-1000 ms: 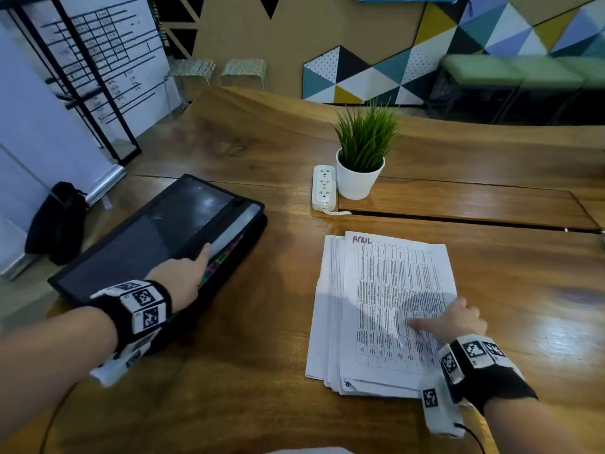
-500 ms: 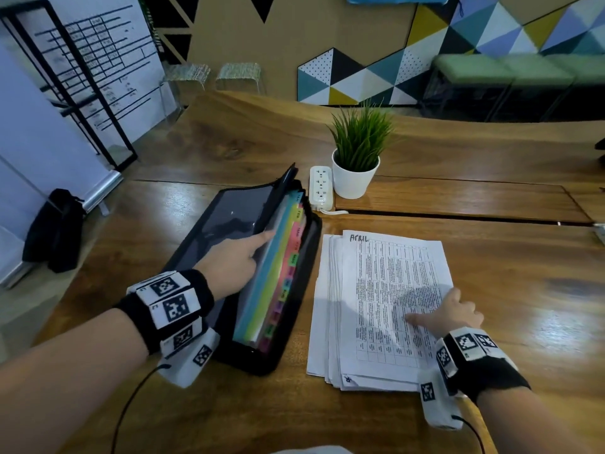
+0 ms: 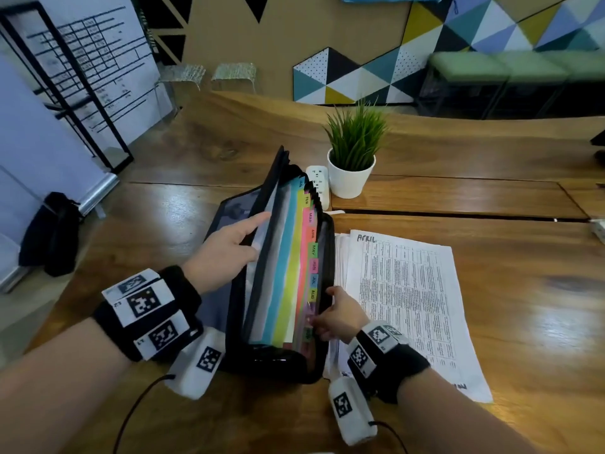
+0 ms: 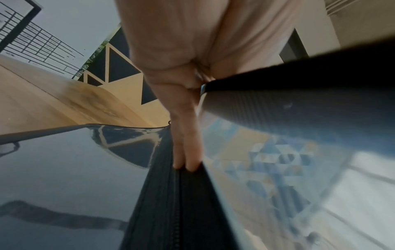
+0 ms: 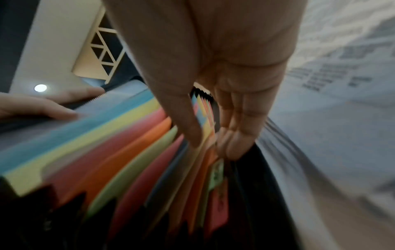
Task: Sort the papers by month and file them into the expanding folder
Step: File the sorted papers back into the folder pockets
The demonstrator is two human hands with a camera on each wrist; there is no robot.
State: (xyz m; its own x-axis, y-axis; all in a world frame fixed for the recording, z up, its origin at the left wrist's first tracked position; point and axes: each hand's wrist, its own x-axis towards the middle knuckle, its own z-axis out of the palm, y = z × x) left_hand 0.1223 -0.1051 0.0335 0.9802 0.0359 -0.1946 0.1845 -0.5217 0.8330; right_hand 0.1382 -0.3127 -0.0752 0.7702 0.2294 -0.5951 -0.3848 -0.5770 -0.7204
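Observation:
The black expanding folder (image 3: 278,362) stands open on the wooden table, its coloured dividers (image 3: 284,257) fanned out with month tabs from FEB to AUG readable. My left hand (image 3: 229,253) holds the folder's front wall back; its fingers (image 4: 186,152) lie straight along the zipper edge, thumb on the inner side. My right hand (image 3: 337,316) is at the near end of the tabs. Its thumb (image 5: 190,133) is pushed in among the dividers (image 5: 107,152) and its fingers sit behind the rear ones, pinching them. The paper stack (image 3: 402,306) lies flat right of the folder, top sheet marked APRIL.
A potted plant (image 3: 350,178) and a white power strip (image 3: 319,181) stand just behind the folder. A black bag (image 3: 55,234) sits on the floor at the left, beside a whiteboard stand (image 3: 82,93). Bare table (image 3: 523,290) lies right of the papers.
The folder went from flat and closed to open, with my left hand pulling its front back. My right hand left the paper stack and moved left into the divider tabs.

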